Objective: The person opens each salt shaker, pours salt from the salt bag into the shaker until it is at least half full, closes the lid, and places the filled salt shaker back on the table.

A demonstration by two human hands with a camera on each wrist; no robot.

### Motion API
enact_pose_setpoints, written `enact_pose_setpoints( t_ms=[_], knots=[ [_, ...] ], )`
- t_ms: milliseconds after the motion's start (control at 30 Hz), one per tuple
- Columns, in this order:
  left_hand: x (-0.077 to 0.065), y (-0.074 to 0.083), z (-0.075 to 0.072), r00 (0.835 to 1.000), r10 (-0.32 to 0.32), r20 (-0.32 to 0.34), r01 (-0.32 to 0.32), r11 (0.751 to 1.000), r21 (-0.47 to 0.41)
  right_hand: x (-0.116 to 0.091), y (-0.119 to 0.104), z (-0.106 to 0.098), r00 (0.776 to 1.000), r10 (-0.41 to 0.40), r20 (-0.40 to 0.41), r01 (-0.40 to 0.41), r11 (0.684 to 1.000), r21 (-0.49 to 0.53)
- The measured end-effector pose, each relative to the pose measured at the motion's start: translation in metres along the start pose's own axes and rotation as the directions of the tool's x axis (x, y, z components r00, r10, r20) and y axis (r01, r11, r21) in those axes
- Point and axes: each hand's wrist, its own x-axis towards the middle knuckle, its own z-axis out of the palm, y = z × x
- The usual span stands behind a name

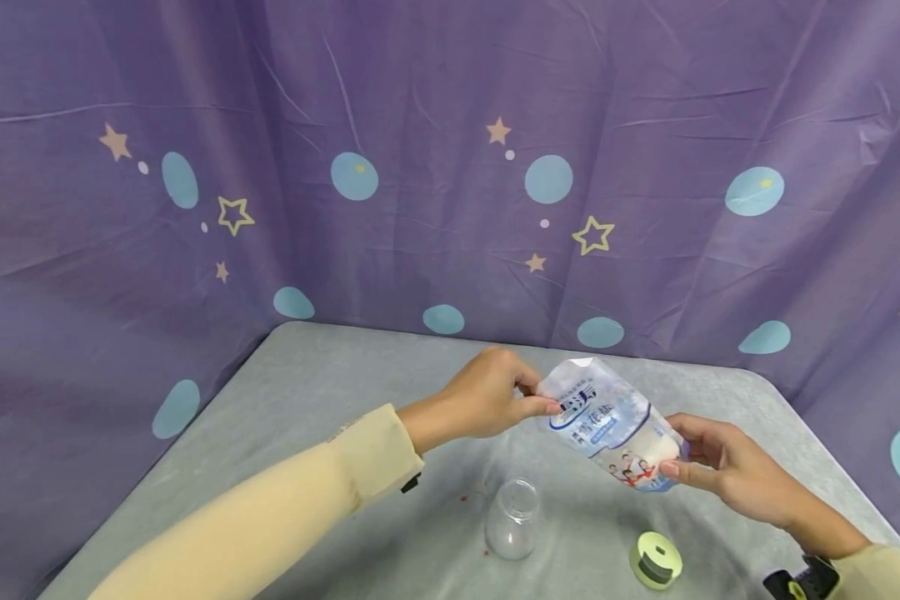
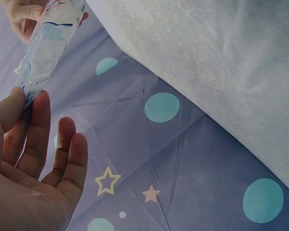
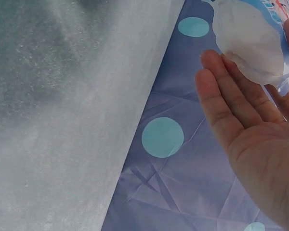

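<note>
Above the table, a white-and-blue printed plastic bag of salt (image 1: 607,425) is held tilted between both hands. My left hand (image 1: 491,396) pinches its upper left corner between thumb and fingers. At the lower right end, my right hand (image 1: 735,467) grips the bag with the thumb in front and fingers behind. White contents bulge at that end of the bag (image 3: 255,43) in the right wrist view. Below the bag, a clear jar (image 1: 512,525) stands on the table. Right of the jar lies a round yellow-green lid (image 1: 656,560) with a dark grey insert.
A grey cloth covers the table (image 1: 330,375). Small red specks (image 1: 463,498) lie near the jar. A purple curtain (image 1: 435,233) with stars and blue spots hangs behind and beside the table.
</note>
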Motion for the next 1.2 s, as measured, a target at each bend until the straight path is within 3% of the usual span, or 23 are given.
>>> enact_pose_setpoints(
  t_ms=[500, 1200],
  knots=[
    [-0.015, 0.001, -0.004, 0.999, -0.025, 0.029, 0.027, 0.998, -0.063, 0.000, -0.005, -0.001, 0.997, -0.072, 0.019, 0.072, 0.997, -0.002],
    [-0.032, -0.002, -0.007, 0.999, -0.027, 0.045, 0.030, 0.998, -0.057, 0.004, -0.018, -0.003, 0.999, -0.034, 0.010, 0.034, 0.998, -0.050]
  ],
)
